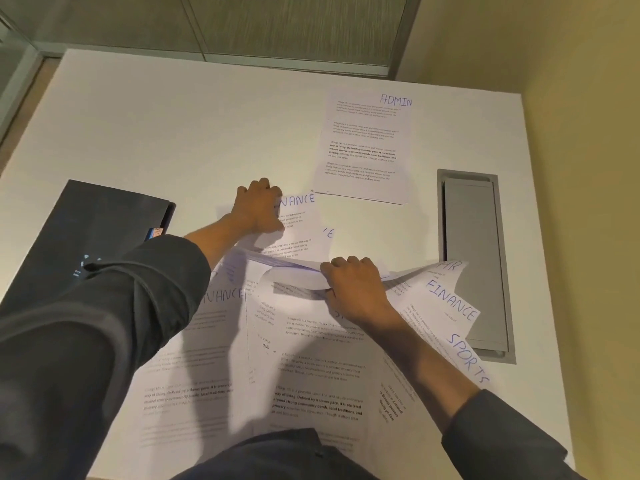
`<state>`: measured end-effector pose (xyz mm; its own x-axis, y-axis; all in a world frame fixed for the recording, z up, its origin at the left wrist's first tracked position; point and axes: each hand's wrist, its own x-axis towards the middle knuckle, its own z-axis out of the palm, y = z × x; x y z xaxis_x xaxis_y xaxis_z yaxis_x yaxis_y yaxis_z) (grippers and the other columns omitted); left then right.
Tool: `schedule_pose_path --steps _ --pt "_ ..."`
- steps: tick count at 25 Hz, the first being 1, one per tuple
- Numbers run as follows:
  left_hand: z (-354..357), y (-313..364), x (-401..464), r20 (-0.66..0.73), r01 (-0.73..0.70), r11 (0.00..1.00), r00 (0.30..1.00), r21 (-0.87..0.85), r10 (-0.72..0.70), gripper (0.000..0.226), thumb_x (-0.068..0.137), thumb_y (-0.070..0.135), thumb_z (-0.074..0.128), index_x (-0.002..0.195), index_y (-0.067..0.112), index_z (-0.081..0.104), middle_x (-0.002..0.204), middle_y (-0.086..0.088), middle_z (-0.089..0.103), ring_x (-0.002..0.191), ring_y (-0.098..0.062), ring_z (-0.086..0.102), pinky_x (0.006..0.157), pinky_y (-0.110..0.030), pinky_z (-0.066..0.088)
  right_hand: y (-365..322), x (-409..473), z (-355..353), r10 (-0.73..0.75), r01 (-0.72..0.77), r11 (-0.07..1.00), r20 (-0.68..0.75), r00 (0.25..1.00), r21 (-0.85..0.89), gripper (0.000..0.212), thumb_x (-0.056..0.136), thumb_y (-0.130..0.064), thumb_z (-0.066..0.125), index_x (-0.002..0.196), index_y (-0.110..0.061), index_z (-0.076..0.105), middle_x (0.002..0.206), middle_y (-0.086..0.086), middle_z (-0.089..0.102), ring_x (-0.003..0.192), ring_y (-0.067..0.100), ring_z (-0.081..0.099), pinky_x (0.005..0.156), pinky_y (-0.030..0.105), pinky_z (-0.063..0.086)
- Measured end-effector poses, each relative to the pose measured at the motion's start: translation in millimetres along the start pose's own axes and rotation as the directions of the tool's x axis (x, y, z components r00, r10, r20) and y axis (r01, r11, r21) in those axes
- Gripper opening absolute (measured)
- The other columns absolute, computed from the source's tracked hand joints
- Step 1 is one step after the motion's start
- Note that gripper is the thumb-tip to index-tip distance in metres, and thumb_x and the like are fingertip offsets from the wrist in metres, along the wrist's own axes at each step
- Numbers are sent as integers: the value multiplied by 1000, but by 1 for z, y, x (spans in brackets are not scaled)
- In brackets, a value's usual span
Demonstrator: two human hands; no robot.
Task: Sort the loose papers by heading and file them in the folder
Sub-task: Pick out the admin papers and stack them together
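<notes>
- Both hands are down on the spread of loose papers (311, 358) in the head view, the only view given.
- Left hand (259, 209) reaches forward, fingers curled over the top edge of a sheet headed FINANCE (301, 216); it seems to grip or press that sheet, though the fingertips are hidden.
- Right hand (353, 285) sits nearer the body, fingers curled round the lifted, buckled edge of a few sheets in the middle of the pile, holding them off the table (173, 126).
- More headed sheets fan out to the right of that hand: another FINANCE sheet (450, 303) and, nearer the body, a SPORTS sheet (467, 362), both slanted.
- One ADMIN sheet (367, 147) lies alone, flat and well apart, ahead of the pile and to the right.
- Dark folder (97, 230) lies closed to the left of the pile, its long axis running away from the person and leaning right; something small and coloured peeks from its right edge.
- A grey hatch (474, 265) is set into the table on the far right.
- Judging by position, the left hand is the nearer one to the folder, which lies just beside the left forearm; the right hand would have to cross the whole pile.
- Sorting looks barely begun: one heading set apart, nothing seen going into the folder.
</notes>
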<state>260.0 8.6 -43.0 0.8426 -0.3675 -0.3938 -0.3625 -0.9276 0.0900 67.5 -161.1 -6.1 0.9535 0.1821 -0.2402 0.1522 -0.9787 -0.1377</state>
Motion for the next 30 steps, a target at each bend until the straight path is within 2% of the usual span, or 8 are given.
schedule_pose_path --steps 5,10,14,17,21,23,25,30 --pt "-11 -2 -19 -147 -66 968 989 -243 30 17 80 12 66 96 7 67 100 -9 58 91 -30 57 69 -31 39 0 0 -2 -7 7 1000 2 1000 7 26 88 -14 56 114 -10 61 111 9 62 93 30 59 72 34 30" --pt "-25 4 -55 -5 -226 932 972 -284 234 9 80 16 71 89 13 71 95 2 72 90 -19 65 77 -34 52 -3 0 -1 58 -55 998 -95 994 29 17 70 -6 74 86 -11 75 140 16 52 112 36 58 77 40 47" --pt "-26 10 -71 166 -271 921 931 -280 325 17 74 25 77 89 20 71 96 7 70 91 -14 63 80 -34 51 -5 1 -5 -3 12 998 -157 988 57 7 72 -7 79 71 -12 73 151 14 43 137 35 43 95 49 44" --pt "-32 14 -74 248 -249 922 912 -298 326 25 72 35 81 91 24 69 99 7 68 93 -12 62 85 -34 51 -4 2 0 -38 45 998 -140 989 44 15 72 -7 80 86 -9 76 135 11 60 129 34 51 96 48 45" --pt "-37 14 -65 276 -128 847 911 -516 306 29 82 50 69 93 23 71 97 7 71 91 -11 65 83 -30 48 -4 2 9 -99 108 993 -167 981 41 28 66 -6 79 93 -10 74 100 2 73 101 25 63 83 38 48" --pt "-28 9 -48 188 -136 899 955 -417 231 34 90 45 61 113 19 65 113 -1 67 104 -20 62 89 -36 47 -6 -1 11 -118 128 991 -171 978 47 25 64 -8 81 88 -11 74 95 0 73 95 24 63 80 37 48" --pt "-15 5 -35 152 -160 978 972 -136 181 47 92 38 57 134 17 49 135 -6 52 121 -26 50 96 -39 43 -6 -3 12 -126 139 989 -181 975 57 24 64 -10 82 86 -10 75 93 1 73 92 24 65 81 37 49" --pt "8 1 -28 139 -229 972 965 45 221 54 71 35 72 116 19 47 118 -2 47 106 -26 50 75 -36 44 -5 -10 12 -131 151 985 -199 971 88 28 63 -9 84 89 -7 74 94 6 74 89 28 67 84 38 51"
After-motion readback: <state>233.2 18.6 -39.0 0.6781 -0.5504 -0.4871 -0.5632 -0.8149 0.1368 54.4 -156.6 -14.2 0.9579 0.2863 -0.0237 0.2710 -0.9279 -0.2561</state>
